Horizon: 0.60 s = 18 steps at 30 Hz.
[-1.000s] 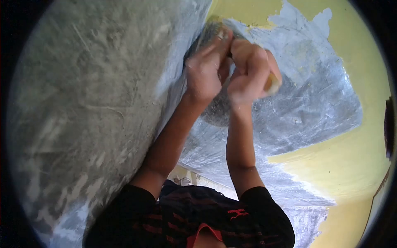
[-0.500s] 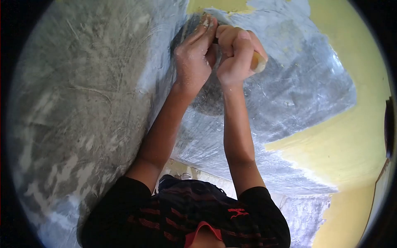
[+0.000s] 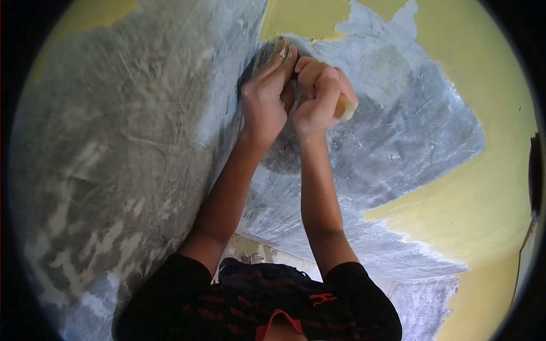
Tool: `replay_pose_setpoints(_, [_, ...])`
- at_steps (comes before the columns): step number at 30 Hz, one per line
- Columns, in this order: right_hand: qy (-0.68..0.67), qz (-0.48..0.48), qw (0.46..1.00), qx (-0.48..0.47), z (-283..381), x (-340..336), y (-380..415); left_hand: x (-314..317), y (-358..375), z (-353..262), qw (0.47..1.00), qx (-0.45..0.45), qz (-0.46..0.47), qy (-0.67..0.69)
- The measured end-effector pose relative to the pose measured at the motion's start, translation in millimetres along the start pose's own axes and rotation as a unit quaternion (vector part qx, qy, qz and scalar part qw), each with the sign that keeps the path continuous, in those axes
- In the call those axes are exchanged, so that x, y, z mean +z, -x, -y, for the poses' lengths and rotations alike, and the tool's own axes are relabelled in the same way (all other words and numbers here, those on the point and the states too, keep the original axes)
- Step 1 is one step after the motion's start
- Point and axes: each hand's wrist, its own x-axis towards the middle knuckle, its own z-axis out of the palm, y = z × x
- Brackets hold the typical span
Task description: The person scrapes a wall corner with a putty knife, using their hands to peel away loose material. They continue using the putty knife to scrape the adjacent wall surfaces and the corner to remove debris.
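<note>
My right hand [image 3: 321, 94] is wrapped round the handle of a scraper [image 3: 346, 109]; the rounded, yellowish handle end sticks out on the right side of the fist. My left hand [image 3: 266, 99] is beside it, fingers pressed together and angled up toward the scraper's front end, with pale crumbs on the fingertips. A little dark material shows between the two hands, but the blade itself is mostly hidden. Both hands are up at the wall [image 3: 398, 136], close to the inner corner, just below the edge of yellow paint [image 3: 304, 20].
A mottled grey wall [image 3: 119, 142] rises close on my left. To the right, yellow paint [image 3: 455, 199] borders the bare grey patch with a ragged edge. A dark object [image 3: 535, 176] is at the far right. A strip of floor [image 3: 244, 245] shows below.
Both hands and the scraper appear slightly lower in the view, and more of the yellow paint shows above them. The grip of each hand looks the same.
</note>
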Motion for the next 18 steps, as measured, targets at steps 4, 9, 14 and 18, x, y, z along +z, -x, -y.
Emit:
replay_pose_setpoints(4, [0.031, -0.016, 0.999, 0.030, 11, 6, -1, 3, 0, -1, 0.999, -0.032, -0.003, 0.025])
replay_pose_setpoints(9, [-0.007, 0.008, 0.999, 0.053, -2, 5, -7, -2, 3, 2, 0.999, -0.020, -0.007, -0.027])
replay_pose_setpoints(14, [-0.037, 0.014, 0.999, 0.013, -7, -4, -8, 4, -1, -1, 0.999, 0.002, -0.039, 0.002])
replay_pose_setpoints(18, [-0.005, -0.004, 1.000, -0.006, 1, 6, -8, 4, -7, -5, 1.000, 0.001, -0.021, 0.005])
